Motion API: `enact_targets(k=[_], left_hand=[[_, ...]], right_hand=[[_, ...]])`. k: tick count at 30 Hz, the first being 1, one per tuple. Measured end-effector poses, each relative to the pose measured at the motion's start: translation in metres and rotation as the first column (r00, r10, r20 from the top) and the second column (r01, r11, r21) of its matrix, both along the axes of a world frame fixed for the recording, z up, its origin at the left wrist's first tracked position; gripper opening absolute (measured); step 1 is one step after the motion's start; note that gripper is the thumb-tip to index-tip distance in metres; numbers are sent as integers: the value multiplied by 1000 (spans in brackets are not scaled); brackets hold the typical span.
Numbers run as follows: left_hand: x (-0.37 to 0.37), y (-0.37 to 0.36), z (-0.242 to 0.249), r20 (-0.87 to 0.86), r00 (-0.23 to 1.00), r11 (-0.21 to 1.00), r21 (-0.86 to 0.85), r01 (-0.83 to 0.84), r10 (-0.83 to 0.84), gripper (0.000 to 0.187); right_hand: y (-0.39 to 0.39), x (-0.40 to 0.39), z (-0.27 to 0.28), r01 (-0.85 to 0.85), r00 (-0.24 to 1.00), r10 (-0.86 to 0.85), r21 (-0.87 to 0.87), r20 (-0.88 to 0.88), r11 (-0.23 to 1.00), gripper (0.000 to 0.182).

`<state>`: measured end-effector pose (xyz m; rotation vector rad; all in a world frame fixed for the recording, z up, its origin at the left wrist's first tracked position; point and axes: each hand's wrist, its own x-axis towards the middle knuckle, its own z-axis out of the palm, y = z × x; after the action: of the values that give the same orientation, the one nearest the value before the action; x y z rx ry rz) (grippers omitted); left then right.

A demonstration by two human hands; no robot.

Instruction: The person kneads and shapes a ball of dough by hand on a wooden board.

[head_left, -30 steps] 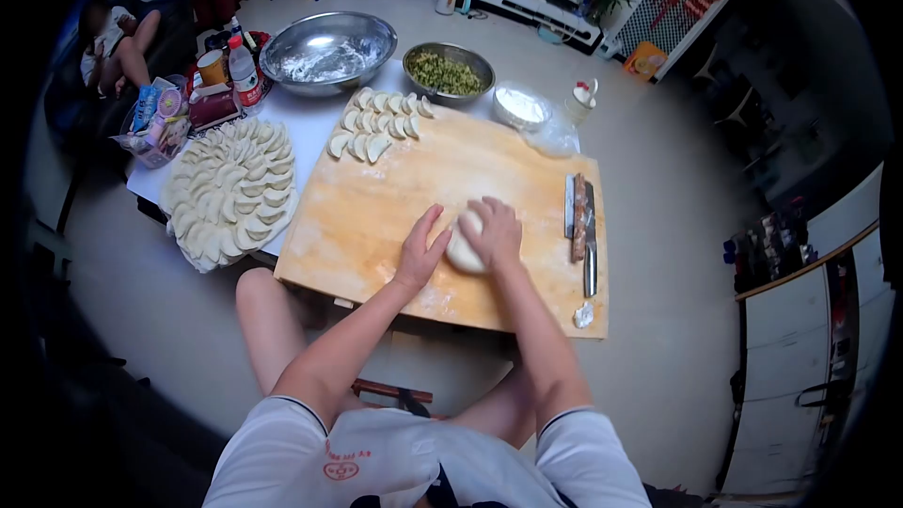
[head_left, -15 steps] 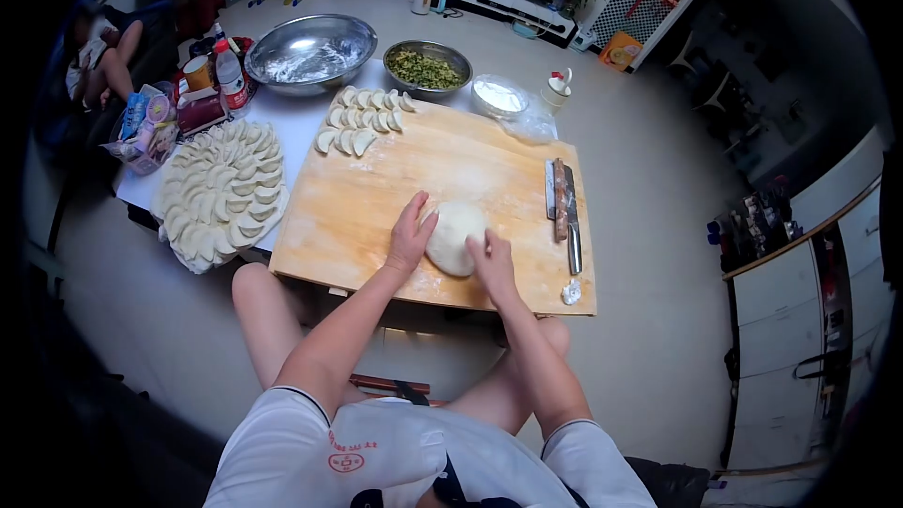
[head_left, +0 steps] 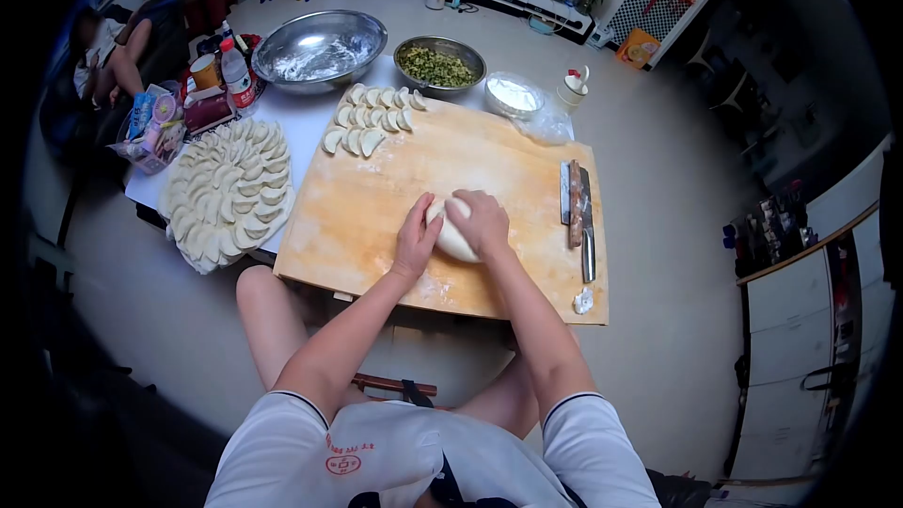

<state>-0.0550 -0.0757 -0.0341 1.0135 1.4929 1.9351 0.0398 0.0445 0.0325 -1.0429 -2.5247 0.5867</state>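
Note:
A smooth ball of white dough [head_left: 455,244] rests on the floury wooden board [head_left: 357,216], near its front edge. My left hand [head_left: 415,238] cups the dough's left side with the thumb against it. Over its top and right side, my right hand [head_left: 483,222] is wrapped with fingers curled and pressing, hiding part of the ball. Several folded dumplings [head_left: 372,118] stand in rows at the board's far left corner. On the right side lie a rolling pin [head_left: 575,205] and a knife [head_left: 588,226], with a small white lump [head_left: 583,300] below them.
A round tray of dumplings [head_left: 229,190] sits left of the board. Behind stand a large metal basin [head_left: 320,52], a bowl of green filling [head_left: 439,66] and a bowl of flour [head_left: 514,94]. A bottle [head_left: 237,80] and a basket [head_left: 150,136] are at left. Another person [head_left: 118,61] sits beyond.
My right hand has moved from the dough's right edge up over its top and now grips it. The dough looks narrower, more covered by the hand. The view has shifted slightly.

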Motion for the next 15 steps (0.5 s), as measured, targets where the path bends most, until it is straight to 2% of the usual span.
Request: enact_targets(k=[2, 4, 7, 8, 11, 13, 15], left_hand=[[1, 1, -3, -8, 1000, 1000, -28, -12, 12, 57], [-3, 3, -8, -30, 998, 999, -20, -51, 50, 58], [-1, 6, -12, -61, 992, 994, 23, -111, 112, 62], [0, 7, -11, -69, 990, 993, 24, -119, 120, 61], [-1, 8, -14, -75, 989, 992, 17, -124, 125, 60], [0, 8, -15, -78, 992, 995, -3, -97, 97, 58], [-2, 5, -11, -86, 994, 997, -36, -63, 60, 56]], right_hand=[[15, -1, 0, 160, 985, -169, -217, -27, 963, 49], [29, -2, -6, 272, 942, -329, -433, -60, 859, 53], [13, 14, -18, 334, 894, -407, -329, -186, 883, 58], [1, 23, -24, 308, 874, -370, -229, -316, 923, 58], [-35, 60, -22, 237, 889, -298, -207, -348, 949, 56], [-73, 81, -26, 199, 912, -207, -57, -355, 978, 50], [-105, 99, -9, 95, 972, -104, -54, -212, 994, 51]])
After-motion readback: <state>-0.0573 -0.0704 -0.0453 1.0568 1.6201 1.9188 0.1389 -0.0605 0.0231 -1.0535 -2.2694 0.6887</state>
